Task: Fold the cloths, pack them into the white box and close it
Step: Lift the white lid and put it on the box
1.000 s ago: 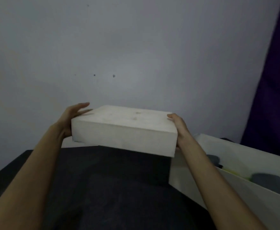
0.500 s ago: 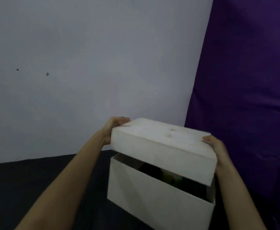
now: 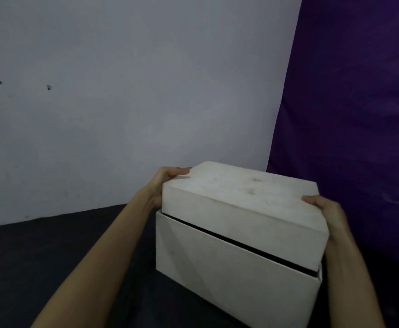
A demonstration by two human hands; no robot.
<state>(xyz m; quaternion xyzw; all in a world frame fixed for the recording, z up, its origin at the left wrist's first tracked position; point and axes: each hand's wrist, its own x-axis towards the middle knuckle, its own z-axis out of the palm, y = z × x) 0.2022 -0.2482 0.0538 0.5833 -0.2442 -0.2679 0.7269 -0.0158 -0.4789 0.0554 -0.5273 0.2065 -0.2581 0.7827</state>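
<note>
Head view: a white lid is held over the white box, which stands on a dark worktop near its back right corner.
Left grip: the left hand is curled round the lid's far-left end, fingers laid on the top edge.
Right grip: the right hand is clasped on the lid's right end, thumb on top.
Lid state: not yet seated – a dark gap is seen along the near side between lid and box rim, wider toward the right.
Cloths: nothing of them can be seen; the box's inside is hidden by the lid.
Risk: the lid appears slightly skewed against the box, so a skirt could be caught on a rim corner and the wall buckled if it is pressed down unevenly. Cloth standing proud inside could also be pinched, though this cannot be checked.
Edges and room: the purple drape hangs close behind the right hand – little room there. The grey wall stands behind; open worktop is left on the left and near sides.
</note>
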